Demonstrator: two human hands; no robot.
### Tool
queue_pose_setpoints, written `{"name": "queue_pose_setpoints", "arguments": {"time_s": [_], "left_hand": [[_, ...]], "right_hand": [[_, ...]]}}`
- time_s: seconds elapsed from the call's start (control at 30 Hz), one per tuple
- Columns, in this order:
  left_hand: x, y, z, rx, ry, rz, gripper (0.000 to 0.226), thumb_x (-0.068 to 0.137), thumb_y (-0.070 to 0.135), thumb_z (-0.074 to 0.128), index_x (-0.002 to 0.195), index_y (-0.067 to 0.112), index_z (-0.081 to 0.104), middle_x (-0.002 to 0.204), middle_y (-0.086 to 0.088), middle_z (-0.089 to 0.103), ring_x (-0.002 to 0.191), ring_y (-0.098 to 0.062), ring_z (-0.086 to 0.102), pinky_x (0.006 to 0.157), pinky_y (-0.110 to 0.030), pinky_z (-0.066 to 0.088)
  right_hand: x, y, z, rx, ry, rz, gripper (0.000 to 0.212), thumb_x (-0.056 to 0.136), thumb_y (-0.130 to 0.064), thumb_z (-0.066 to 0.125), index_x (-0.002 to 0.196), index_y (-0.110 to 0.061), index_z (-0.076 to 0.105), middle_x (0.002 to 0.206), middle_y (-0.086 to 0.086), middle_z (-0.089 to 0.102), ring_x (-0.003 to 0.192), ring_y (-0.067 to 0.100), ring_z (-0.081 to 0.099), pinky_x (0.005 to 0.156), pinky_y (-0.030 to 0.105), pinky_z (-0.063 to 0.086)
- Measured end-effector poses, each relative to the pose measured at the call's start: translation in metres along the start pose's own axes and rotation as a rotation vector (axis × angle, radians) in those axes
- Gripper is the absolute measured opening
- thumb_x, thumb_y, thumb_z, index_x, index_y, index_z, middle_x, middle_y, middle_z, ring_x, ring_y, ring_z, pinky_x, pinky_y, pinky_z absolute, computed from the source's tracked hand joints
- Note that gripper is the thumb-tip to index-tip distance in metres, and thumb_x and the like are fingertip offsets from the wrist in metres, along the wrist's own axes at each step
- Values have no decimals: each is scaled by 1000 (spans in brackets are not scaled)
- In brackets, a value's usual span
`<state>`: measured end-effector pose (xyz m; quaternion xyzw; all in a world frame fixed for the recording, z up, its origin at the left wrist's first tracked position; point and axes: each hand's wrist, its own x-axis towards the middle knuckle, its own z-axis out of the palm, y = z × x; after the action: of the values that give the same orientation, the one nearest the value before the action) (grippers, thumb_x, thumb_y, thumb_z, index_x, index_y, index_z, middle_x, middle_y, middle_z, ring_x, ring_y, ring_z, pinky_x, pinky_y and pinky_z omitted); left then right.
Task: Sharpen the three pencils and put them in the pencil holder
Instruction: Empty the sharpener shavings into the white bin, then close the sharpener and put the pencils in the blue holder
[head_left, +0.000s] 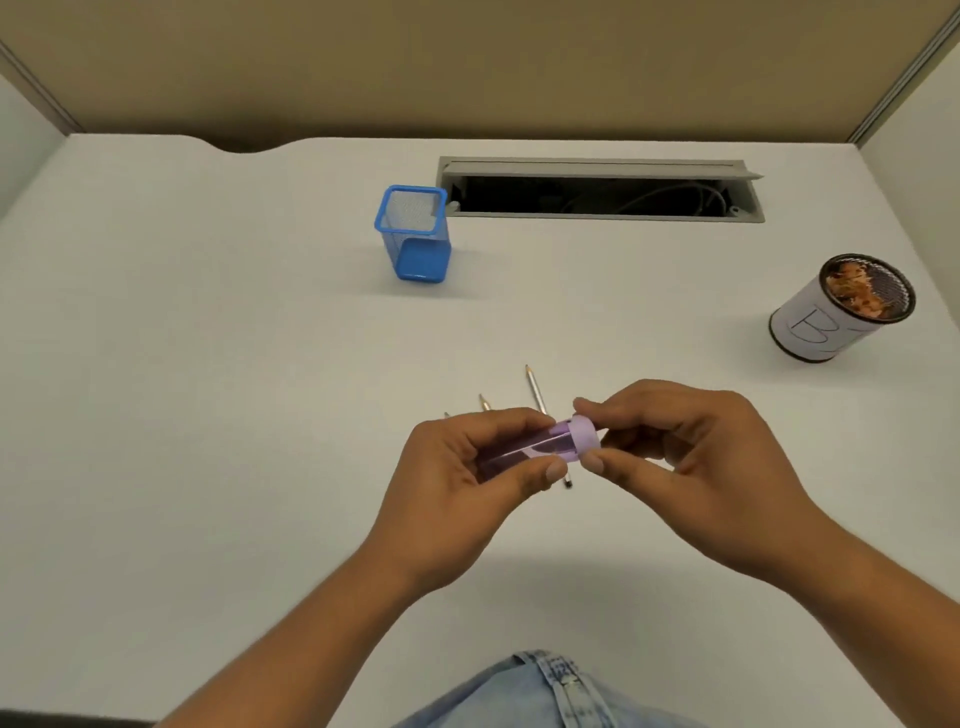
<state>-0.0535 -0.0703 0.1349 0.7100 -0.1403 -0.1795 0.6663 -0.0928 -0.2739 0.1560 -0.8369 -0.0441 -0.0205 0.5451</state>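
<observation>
A purple sharpener (540, 447) with a clear barrel and a solid cap is held over the desk. My left hand (467, 478) grips its barrel. My right hand (691, 457) pinches the cap end with thumb and fingers. Under my hands lie three pencils with their tips pointing away: the longest pencil (535, 389) is mostly visible, a second pencil (484, 402) and a third pencil (447, 414) show only their tips. The blue mesh pencil holder (415, 239) stands upright at the back, with nothing visible inside.
A round can (836, 312) wrapped in white paper with shavings inside stands at the right. An open cable slot (597, 192) runs along the back of the white desk (208, 364), just right of the holder. Partition walls enclose the desk.
</observation>
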Motion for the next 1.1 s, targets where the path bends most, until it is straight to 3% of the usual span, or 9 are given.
{"name": "queue_pose_setpoints", "arguments": {"time_s": [0.1,0.23,0.3,0.5,0.67,0.83,1.1], "left_hand": [[-16,-9,-23,79,34,9,25,77,23,78,100,31,75,96,11,77,91,-13,72,78,-26,58],[-24,-17,-58,330,45,45,23,77,34,76,98,39,70,95,21,73,94,-5,67,74,-9,49],[-22,-22,-75,485,23,63,22,77,39,76,98,38,69,97,21,71,96,-4,63,75,-8,47],[1,-54,-102,821,-9,198,19,81,38,75,96,27,73,92,10,69,87,-13,56,74,-29,46],[24,-92,-102,922,-42,156,17,85,37,71,94,23,76,92,4,72,89,-19,57,76,-34,46],[34,-111,-103,976,-60,105,17,82,33,74,96,24,76,93,4,72,91,-20,56,77,-35,46],[35,-117,-100,949,-50,58,18,81,32,73,97,24,75,94,4,70,93,-20,56,76,-35,48]], "right_hand": [[0,-5,26,-50,-41,-46,25,81,-15,79,102,-28,77,92,-13,72,76,11,71,68,13,52],[5,-7,64,-86,-14,-56,23,81,-30,76,104,-28,75,95,-17,72,76,9,71,67,17,55],[10,-3,82,-115,6,-50,22,79,-35,74,101,-30,73,93,-18,71,75,10,70,64,17,54],[32,33,124,-457,-35,0,21,79,-42,69,99,-35,67,92,-18,68,78,6,62,64,22,52],[54,65,146,-612,-112,105,22,81,-38,72,101,-32,68,100,-14,67,88,8,58,70,23,44],[64,70,153,-681,-178,135,19,82,-37,68,100,-30,69,100,-9,67,93,15,60,75,36,53],[69,70,152,-736,-236,124,23,86,-35,65,107,-26,67,105,-5,64,101,18,58,79,38,52]]}}
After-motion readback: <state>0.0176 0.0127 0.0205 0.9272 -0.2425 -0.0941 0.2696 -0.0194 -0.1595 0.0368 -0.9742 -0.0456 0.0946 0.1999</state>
